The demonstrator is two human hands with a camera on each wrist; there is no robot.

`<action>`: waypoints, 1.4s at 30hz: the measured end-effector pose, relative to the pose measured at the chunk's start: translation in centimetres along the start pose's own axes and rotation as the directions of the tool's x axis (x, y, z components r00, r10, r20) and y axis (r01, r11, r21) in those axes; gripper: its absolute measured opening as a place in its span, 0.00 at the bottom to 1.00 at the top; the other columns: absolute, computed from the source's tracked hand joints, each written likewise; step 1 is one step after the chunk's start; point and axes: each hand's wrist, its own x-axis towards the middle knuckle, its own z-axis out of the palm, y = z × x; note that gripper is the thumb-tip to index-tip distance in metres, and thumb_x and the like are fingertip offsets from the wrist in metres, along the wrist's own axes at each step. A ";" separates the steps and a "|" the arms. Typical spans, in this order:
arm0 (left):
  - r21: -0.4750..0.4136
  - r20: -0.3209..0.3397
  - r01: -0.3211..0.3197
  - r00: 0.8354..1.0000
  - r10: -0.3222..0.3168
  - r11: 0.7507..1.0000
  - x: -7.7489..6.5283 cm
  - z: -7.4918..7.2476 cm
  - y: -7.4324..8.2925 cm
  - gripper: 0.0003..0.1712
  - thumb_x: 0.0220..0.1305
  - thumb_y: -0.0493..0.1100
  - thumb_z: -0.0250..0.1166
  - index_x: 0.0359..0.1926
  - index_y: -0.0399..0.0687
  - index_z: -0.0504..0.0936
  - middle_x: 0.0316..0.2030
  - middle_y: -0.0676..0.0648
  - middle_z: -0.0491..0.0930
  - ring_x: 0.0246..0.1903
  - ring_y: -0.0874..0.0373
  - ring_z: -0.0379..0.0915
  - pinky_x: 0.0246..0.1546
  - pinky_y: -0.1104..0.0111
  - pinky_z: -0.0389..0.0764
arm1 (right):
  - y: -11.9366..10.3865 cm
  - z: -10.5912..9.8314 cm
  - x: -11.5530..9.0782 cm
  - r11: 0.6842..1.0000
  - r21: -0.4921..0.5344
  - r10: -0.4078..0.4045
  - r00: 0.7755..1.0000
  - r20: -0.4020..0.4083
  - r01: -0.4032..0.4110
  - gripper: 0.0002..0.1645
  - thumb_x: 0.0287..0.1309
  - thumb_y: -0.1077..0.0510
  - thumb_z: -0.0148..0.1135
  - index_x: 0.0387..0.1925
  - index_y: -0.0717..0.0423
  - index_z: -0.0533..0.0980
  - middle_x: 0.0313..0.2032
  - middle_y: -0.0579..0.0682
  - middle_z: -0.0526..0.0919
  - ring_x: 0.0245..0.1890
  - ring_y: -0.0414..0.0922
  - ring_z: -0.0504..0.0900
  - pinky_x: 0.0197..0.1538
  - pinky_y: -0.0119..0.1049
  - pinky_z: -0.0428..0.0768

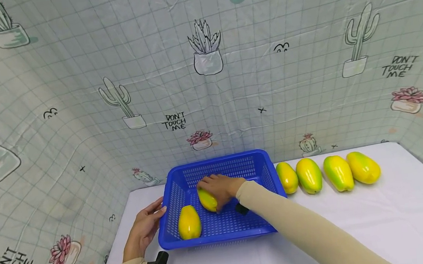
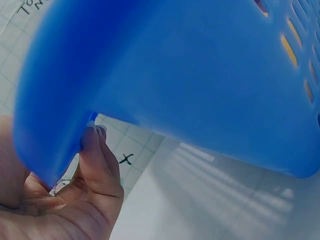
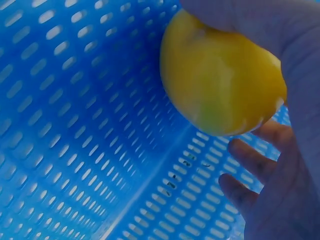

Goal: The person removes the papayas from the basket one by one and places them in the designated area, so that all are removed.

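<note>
A blue plastic basket (image 1: 223, 239) with slotted walls stands on the table. My left hand (image 1: 146, 227) grips its left rim, thumb on top; in the left wrist view the fingers (image 2: 97, 165) curl under the rim's edge (image 2: 55, 150). Inside the basket, my right hand (image 1: 219, 188) holds a yellow-green papaya (image 1: 207, 200). The right wrist view shows this papaya (image 3: 220, 80) between thumb and fingers, close over the slotted floor, with some fingertips (image 3: 237, 190) spread below it. Another papaya (image 1: 189, 223) lies in the basket's front left corner.
To the right of the basket, several papayas (image 1: 338, 173) lie in a row on the white tablecloth (image 1: 360, 219). The nearest one (image 1: 287, 177) is right at the basket's right wall. A printed cactus curtain (image 1: 231, 95) hangs behind and along both sides.
</note>
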 end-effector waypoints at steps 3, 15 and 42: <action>-0.003 0.002 -0.002 1.000 0.002 1.000 -0.1 -0.1 -0.2 0.31 0.79 0.33 0.59 0.78 0.32 0.64 0.65 0.35 0.67 0.42 0.61 0.77 0.44 0.77 0.82 | 0.2 0.1 -0.3 1.000 -0.016 0.011 1.000 0.020 -0.010 0.55 0.53 0.44 0.84 0.76 0.46 0.64 0.69 0.51 0.70 0.68 0.51 0.71 0.74 0.49 0.70; -0.002 0.003 -0.003 1.000 0.003 1.000 0.0 0.0 -0.5 0.32 0.78 0.34 0.59 0.78 0.32 0.64 0.66 0.33 0.68 0.42 0.61 0.79 0.44 0.76 0.83 | 0.9 0.1 -1.9 0.998 -0.024 0.064 0.996 0.069 -0.062 0.58 0.51 0.41 0.84 0.78 0.45 0.62 0.71 0.50 0.70 0.73 0.52 0.67 0.78 0.50 0.64; 0.011 0.002 0.016 1.000 -0.016 1.000 -0.1 -0.1 0.0 0.32 0.79 0.34 0.59 0.79 0.34 0.63 0.67 0.33 0.67 0.41 0.62 0.79 0.44 0.77 0.83 | 4.2 -4.5 -12.0 1.000 -0.020 -0.003 0.946 -0.326 -0.003 0.60 0.46 0.43 0.85 0.77 0.55 0.65 0.73 0.61 0.66 0.72 0.62 0.66 0.73 0.62 0.68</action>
